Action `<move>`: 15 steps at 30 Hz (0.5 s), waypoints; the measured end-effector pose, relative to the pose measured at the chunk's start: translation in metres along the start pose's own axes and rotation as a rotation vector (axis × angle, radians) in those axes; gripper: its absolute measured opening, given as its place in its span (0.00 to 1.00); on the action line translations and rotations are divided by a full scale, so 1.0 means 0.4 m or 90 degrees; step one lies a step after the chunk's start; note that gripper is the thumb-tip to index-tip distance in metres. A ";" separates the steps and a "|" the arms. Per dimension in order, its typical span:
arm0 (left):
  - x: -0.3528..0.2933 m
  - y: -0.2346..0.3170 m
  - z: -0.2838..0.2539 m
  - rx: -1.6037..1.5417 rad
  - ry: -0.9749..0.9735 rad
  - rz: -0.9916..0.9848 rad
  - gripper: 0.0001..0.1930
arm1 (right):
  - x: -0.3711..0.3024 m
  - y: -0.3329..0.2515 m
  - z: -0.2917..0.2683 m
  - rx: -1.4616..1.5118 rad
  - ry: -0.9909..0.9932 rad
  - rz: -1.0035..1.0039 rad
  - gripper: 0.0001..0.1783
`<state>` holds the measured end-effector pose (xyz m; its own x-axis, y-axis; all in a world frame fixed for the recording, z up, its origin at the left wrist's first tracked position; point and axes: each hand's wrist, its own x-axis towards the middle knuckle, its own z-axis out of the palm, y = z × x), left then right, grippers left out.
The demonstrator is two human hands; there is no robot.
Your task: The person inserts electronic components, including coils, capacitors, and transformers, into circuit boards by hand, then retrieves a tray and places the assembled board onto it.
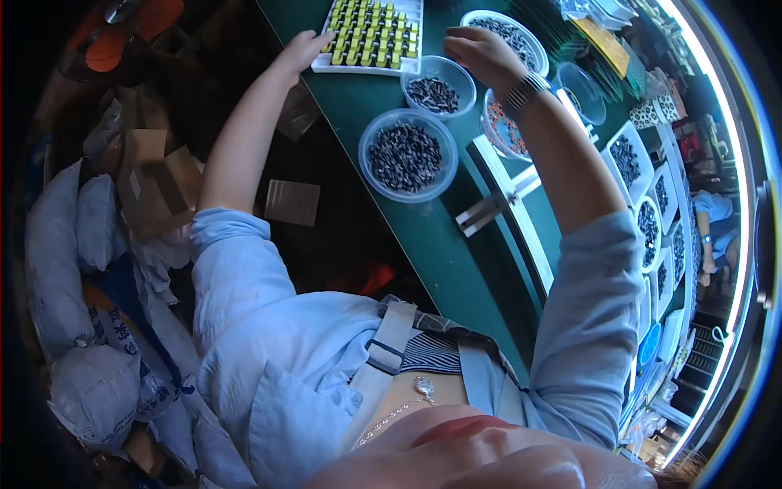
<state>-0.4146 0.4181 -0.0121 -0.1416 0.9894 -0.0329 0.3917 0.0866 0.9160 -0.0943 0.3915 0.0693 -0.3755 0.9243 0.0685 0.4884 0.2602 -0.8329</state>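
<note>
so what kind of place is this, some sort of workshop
It looks like a small-parts assembly workshop, though that is a judgement. A green workbench bears a round clear tub of small dark parts and a white tray with rows of yellow parts.

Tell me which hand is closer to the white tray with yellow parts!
Left. The left hand is at the left edge of the white tray; the right hand is apart, to its right.
</note>
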 end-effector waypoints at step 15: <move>0.045 0.023 -0.025 -0.194 -0.099 -0.182 0.23 | 0.262 0.065 0.148 -0.083 -0.110 0.351 0.32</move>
<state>-0.4227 0.4354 -0.0004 -0.0582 0.9387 -0.3398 0.0670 0.3433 0.9368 -0.1674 0.4784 0.0223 -0.1562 0.8771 -0.4543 0.7365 -0.2030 -0.6452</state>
